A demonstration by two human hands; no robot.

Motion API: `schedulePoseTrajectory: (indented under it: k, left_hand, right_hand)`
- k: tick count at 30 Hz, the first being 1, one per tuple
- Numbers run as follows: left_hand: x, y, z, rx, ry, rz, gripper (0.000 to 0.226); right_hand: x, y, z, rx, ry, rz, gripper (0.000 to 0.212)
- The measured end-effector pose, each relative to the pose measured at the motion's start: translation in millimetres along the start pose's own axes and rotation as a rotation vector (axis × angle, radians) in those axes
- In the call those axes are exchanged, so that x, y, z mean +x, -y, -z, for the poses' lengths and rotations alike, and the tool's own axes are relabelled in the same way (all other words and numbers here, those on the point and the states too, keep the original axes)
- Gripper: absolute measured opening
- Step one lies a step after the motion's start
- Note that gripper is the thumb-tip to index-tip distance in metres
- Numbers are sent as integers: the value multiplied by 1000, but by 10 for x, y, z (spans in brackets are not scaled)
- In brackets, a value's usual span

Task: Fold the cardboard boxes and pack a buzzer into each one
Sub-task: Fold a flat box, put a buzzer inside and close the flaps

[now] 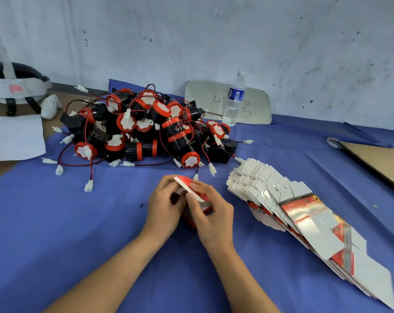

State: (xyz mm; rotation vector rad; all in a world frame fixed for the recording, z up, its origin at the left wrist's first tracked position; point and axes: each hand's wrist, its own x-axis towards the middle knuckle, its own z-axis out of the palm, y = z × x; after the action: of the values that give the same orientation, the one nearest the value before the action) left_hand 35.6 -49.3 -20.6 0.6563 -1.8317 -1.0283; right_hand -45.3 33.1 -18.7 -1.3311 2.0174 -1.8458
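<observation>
Holding one small red box (201, 210) just above the desk (101, 222), left hand (165, 206) and right hand (214, 214) both grasping it from either side, fingers (204, 188) curled round it and the right ones pressing on the white top flap (187, 187). Box long axis runs tilted away from the person, open flap end up and far, pointing at the buzzer pile (144, 129) straight ahead; dark shape in the opening, cannot tell if a buzzer. Pile is about as near to either hand; the flat box stack (304, 213) lies off right, nearer the right hand.
</observation>
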Motion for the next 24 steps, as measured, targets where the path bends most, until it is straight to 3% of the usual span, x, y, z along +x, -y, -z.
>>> schedulePoseTrajectory:
  k: [4, 11, 17, 24]
  left_hand:
    - [18, 13, 1, -233, -68, 204, 26]
    - [25, -1, -22, -272, -55, 198, 36]
    - [78, 53, 46, -356, -94, 291, 38]
    - [74, 73, 55, -261, -29, 253, 32]
  right_hand:
    - [-27, 23, -6, -55, 27, 47, 26]
    - [-25, 46, -9, -90, 65, -6, 54]
    - [-4, 18, 12, -92, 118, -53, 19]
    - [-11, -8, -6, -155, 127, -45, 19]
